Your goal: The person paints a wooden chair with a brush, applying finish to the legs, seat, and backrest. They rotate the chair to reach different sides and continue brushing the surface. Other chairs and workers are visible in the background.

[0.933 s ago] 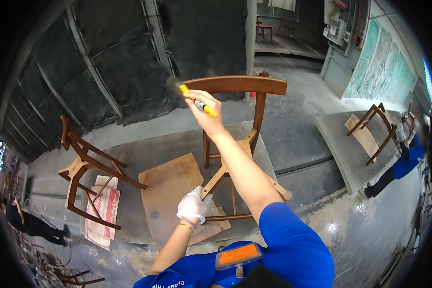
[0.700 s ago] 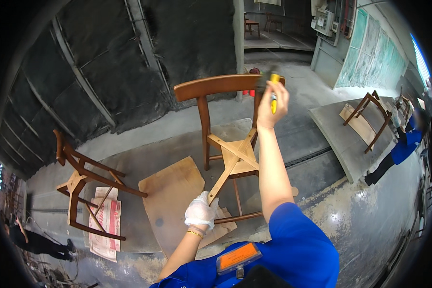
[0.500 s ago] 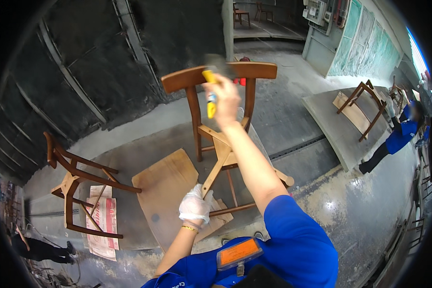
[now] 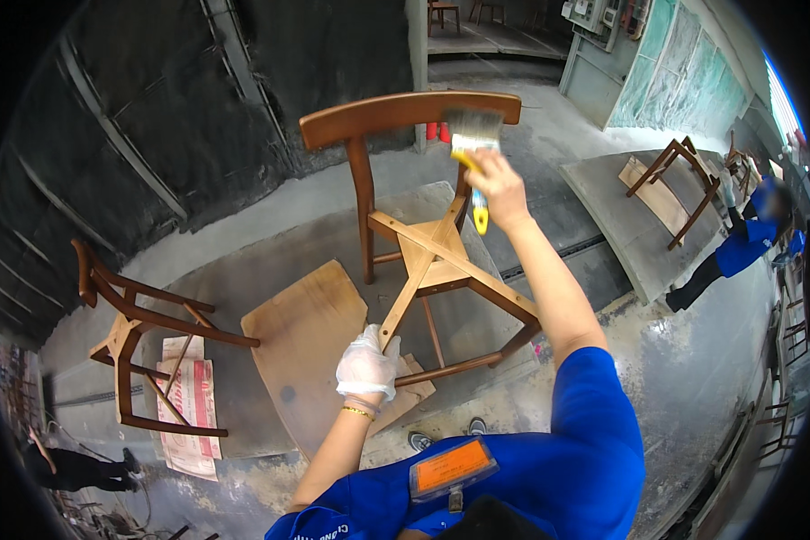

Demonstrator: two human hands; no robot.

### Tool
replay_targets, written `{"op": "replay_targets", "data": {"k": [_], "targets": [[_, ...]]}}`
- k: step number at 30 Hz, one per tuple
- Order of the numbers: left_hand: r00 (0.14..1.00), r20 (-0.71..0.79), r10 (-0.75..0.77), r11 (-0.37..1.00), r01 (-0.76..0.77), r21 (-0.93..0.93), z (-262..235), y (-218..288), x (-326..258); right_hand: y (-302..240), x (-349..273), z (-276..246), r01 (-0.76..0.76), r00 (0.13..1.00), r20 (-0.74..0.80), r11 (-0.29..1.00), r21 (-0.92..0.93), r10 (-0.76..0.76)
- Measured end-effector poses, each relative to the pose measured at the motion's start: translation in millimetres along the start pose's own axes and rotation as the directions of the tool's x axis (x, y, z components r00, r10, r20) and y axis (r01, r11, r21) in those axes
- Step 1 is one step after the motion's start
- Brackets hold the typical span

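Observation:
A brown wooden chair frame (image 4: 376, 120) with a curved backrest and no seat panel stands in front of me. Pale bare wood forms a cross brace (image 4: 427, 243) where a seat would lie. My right hand (image 4: 498, 187) is bare and closed round a wide paintbrush (image 4: 474, 141) with a yellow handle. Its dark bristles lie against the right part of the backrest. In a thin white glove, my left hand (image 4: 367, 364) grips the chair's near left corner, at the end of a pale brace. The glove hides part of that corner.
A second seatless chair (image 4: 128, 315) tilts at the left, by printed cardboard (image 4: 189, 409). A brown board (image 4: 310, 351) lies beside my chair. Further right, a person in blue (image 4: 751, 247) stands near another chair frame (image 4: 679, 193). Dark panels (image 4: 171, 99) rise at the back left.
My right hand has swept the brush rightward along the backrest, from its middle toward its right end. My left hand keeps its hold on the chair's corner.

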State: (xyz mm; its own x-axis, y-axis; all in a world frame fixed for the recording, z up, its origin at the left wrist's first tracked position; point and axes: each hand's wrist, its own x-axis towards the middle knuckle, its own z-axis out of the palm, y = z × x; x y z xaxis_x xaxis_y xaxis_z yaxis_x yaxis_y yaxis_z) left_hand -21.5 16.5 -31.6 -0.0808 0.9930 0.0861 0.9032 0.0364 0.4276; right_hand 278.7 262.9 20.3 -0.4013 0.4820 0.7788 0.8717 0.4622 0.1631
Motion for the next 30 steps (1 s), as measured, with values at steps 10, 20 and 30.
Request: {"op": "replay_targets", "data": {"k": [10,20,30], "targets": [[0.999,0.051,-0.010,0.999,0.012,-0.030,-0.7,-2.3,1.9,-50.3,58.7,8.9,-0.001,1.000,0.004,0.762,0.648,-0.002],[0.997,0.072,-0.009,0.997,0.014,-0.072,-4.8,-3.2,5.3,-135.2,53.3,53.0,0.001,0.842,0.402,0.747,0.665,-0.359],[0.996,0.082,-0.035,0.998,0.040,-0.056,-3.0,-2.1,3.6,-81.8,93.3,17.2,-0.182,0.652,-0.418,0.666,0.724,0.633]]}}
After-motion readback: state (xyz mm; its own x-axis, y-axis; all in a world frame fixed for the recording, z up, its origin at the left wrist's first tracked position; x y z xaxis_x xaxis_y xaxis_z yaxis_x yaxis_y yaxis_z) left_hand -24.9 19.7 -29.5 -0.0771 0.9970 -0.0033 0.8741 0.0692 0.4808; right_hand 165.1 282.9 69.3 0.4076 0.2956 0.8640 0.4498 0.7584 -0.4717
